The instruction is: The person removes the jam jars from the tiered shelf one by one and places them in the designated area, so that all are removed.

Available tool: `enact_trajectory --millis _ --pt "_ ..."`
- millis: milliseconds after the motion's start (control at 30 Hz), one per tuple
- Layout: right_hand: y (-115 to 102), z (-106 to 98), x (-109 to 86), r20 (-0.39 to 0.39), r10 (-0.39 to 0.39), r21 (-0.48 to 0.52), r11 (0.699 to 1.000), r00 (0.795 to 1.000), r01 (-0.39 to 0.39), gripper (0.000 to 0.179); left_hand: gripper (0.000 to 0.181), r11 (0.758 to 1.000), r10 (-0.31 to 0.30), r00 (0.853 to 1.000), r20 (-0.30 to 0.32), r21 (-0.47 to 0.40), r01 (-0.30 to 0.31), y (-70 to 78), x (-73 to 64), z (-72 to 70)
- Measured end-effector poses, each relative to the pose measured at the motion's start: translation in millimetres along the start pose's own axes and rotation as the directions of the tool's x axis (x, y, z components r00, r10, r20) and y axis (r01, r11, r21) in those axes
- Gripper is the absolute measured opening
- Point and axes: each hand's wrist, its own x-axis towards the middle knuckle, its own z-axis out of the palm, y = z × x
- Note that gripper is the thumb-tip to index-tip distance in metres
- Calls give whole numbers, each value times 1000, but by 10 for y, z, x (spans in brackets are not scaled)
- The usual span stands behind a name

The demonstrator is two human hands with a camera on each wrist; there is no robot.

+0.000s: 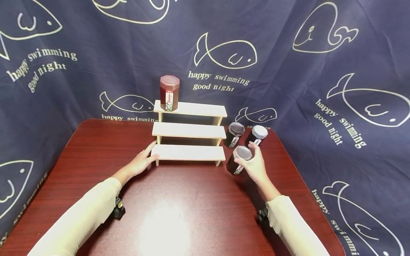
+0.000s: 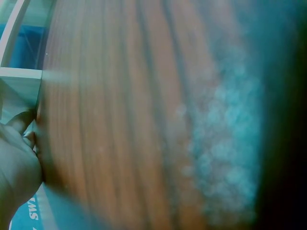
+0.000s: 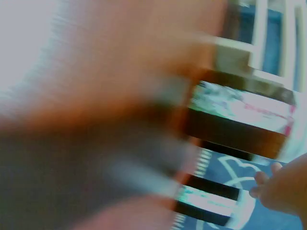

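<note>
A three-step pale wooden display stand (image 1: 189,153) sits on the table. At its left end, my left hand (image 1: 141,161) grips the lowest step, thumb over the board's corner, other fingers along the side. The left wrist view shows that hand (image 2: 19,153) beside the stand's end. My right hand (image 1: 256,167) holds a dark octagonal jar (image 1: 235,166) by its clear lid, thumb in front and fingers around the far right side. In the right wrist view, the labelled jar (image 3: 240,115) lies close to the fingers (image 3: 261,184); the thumb is hidden there.
A reddish-brown jar (image 1: 169,93) stands at the left of the top step. Behind the held jar are a dark-lidded jar (image 1: 235,136) and a white-lidded jar (image 1: 258,133). A dark blue fish-print curtain (image 1: 224,21) surrounds the red-brown table (image 1: 198,192).
</note>
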Motion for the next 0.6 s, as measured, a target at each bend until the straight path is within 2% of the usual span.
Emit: enact_trajectory --millis 100,233,600 --pt "-178 -57 124 28 -28 -33 999 999 29 93 72 1000 -6 1000 -2 1 6 -8 6 -6" --pt "-417 -40 308 58 -39 -22 999 998 40 91 73 1000 -6 1000 0 -10 6 -15 23 -26" --pt "-971 414 666 141 -99 40 995 985 94 91 73 999 -23 1000 8 -23 23 6 9 2"
